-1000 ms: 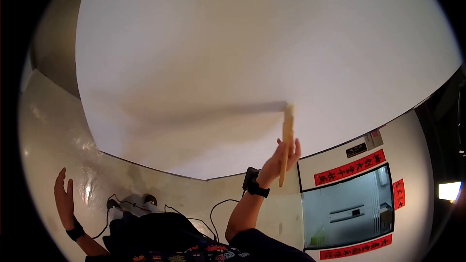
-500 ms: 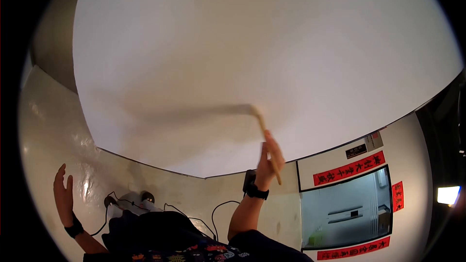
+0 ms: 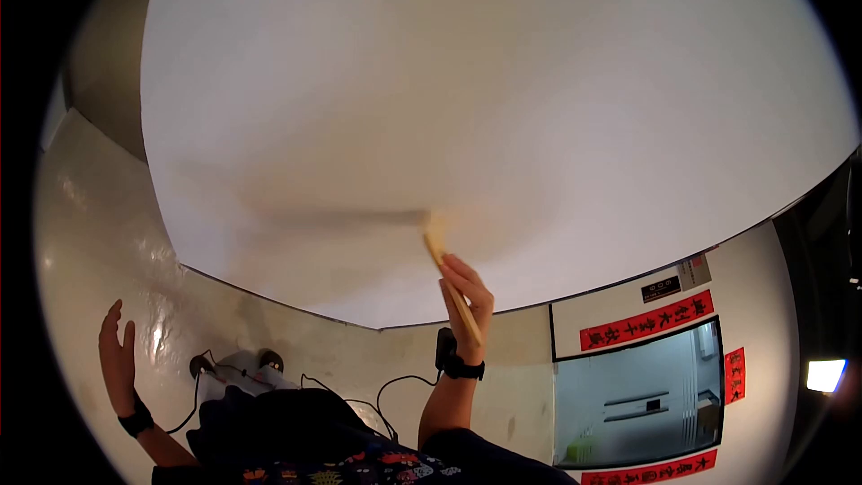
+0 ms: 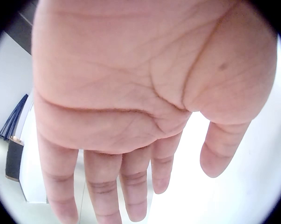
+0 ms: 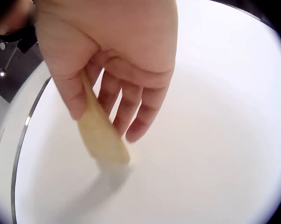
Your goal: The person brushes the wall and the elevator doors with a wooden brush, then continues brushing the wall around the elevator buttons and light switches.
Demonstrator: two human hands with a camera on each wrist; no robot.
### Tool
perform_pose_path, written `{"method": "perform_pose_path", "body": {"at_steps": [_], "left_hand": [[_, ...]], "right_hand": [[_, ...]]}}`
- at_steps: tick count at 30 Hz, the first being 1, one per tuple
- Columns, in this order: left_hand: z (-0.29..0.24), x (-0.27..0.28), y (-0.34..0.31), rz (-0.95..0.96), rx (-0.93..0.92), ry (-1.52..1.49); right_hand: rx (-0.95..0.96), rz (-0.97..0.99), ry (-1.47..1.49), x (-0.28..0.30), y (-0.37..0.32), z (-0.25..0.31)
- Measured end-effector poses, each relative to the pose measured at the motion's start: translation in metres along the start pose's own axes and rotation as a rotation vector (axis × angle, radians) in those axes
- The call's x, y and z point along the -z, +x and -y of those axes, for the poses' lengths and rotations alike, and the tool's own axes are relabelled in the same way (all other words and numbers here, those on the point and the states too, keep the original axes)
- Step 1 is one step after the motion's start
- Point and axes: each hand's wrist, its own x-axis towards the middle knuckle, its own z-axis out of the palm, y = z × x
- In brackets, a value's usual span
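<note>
My right hand (image 3: 469,301) pinches a flat wooden brush (image 3: 433,242) by its handle, thumb on one side and fingers on the other. Its pale bristle end is right at the surface of a large white board (image 3: 611,126), where a long shadow stretches left from it. In the right wrist view, the brush (image 5: 100,137) widens towards the bristles, which look blurred against the white. Off to the left, my left hand (image 3: 117,359) hangs in the air with nothing in it. The left wrist view shows its bare palm (image 4: 112,84), fingers extended.
Below the board lies a shiny floor (image 3: 99,242) with black cables (image 3: 404,382) near my feet. At the right is a glass door (image 3: 637,404) framed by red banners (image 3: 646,321). A bright lamp (image 3: 826,375) shines at the far right.
My right hand has swept the brush leftwards along the board, and the brush now tilts the other way, its bristle end to the left. The left hand stays nearly in place.
</note>
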Motion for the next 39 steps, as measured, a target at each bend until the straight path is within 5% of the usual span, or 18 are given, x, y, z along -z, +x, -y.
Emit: {"method": "perform_pose_path", "body": {"at_steps": [3, 7, 11, 24, 27, 33, 39], "left_hand": [[-0.002, -0.001, -0.001, 0.007, -0.005, 0.006], [-0.004, -0.001, -0.003, 0.012, 0.005, 0.007], [-0.002, -0.002, -0.004, 0.015, -0.004, 0.006], [-0.016, -0.004, -0.001, 0.030, 0.012, 0.028], [-0.008, -0.008, 0.003, 0.039, -0.024, 0.013], [-0.004, -0.005, 0.001, 0.031, -0.013, -0.001], [0.002, -0.001, -0.004, 0.030, 0.008, 0.013]], "right_hand": [[-0.119, 0.154, 0.083, 0.000, -0.001, -0.002], [0.183, -0.367, -0.077, 0.004, 0.006, -0.004], [0.239, -0.706, -0.247, 0.006, 0.009, 0.003], [-0.037, -0.107, -0.036, -0.002, -0.008, -0.002], [-0.099, -0.093, 0.047, -0.001, -0.009, -0.002], [0.080, -0.757, -0.154, 0.001, -0.002, -0.002], [0.023, -0.695, -0.160, -0.002, 0.000, 0.004]]}}
